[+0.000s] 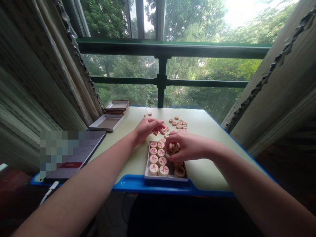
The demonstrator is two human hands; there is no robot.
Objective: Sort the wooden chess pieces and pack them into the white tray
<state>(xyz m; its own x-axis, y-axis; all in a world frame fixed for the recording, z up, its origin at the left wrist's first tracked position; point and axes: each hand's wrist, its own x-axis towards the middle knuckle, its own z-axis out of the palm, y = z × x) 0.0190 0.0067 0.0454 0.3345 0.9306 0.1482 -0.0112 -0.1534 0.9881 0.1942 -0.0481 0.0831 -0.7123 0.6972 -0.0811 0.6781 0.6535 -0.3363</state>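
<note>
A shallow white tray [147,164] near the table's front edge holds several round wooden chess pieces [158,161] marked in red and black. My right hand [187,146] lies over the tray's right half, fingers curled and pinching a piece [175,146] in the top row. My left hand [148,128] reaches beyond the tray to several loose pieces [178,123] on the table, fingertips closed on one that I can barely see.
The pale table [212,164] has a blue rim. At the back left sit an open box lid [106,122] and a stacked box [117,106]. A tablet [74,154] lies at the left with a cable. Window railing stands behind.
</note>
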